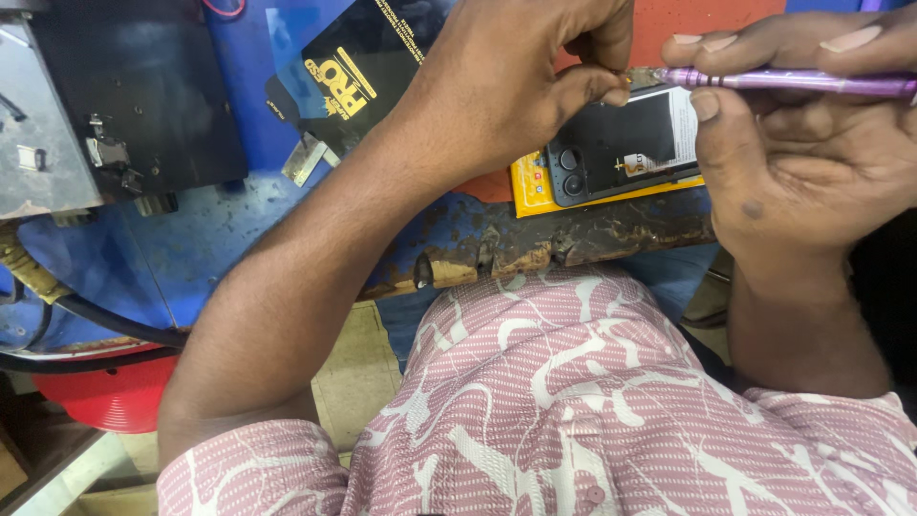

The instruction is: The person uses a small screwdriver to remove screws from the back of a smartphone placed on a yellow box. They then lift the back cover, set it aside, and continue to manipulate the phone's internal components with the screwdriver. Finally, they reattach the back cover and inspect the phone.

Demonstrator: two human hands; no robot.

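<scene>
Two bare hands meet over a dark phone (616,143) that lies back side up at the far edge of a worn blue workbench (191,248). The phone rests on a yellow pad (531,186), with its two round camera lenses at its left end and a pale sticker near its right end.

The left hand (506,86) comes in from the lower left, its forearm crossing the bench edge. Its thumb and forefinger are pinched together on something very small at the phone's upper edge; what that thing is cannot be told. The other fingers are curled in.

The right hand (802,134) comes in from the right and grips a slim purple screwdriver (793,81), held nearly level, with the thumb under the shaft and the fingers closed over it. The tool's tip points left and meets the pinched fingertips of the left hand just above the phone.

Left of the phone lies a black card with yellow print (358,72), and beyond it a grey metal box (43,124). A black hose (105,325) runs along the bench's lower left corner above a red stool (105,397). The person's pink patterned shirt (573,401) fills the foreground.
</scene>
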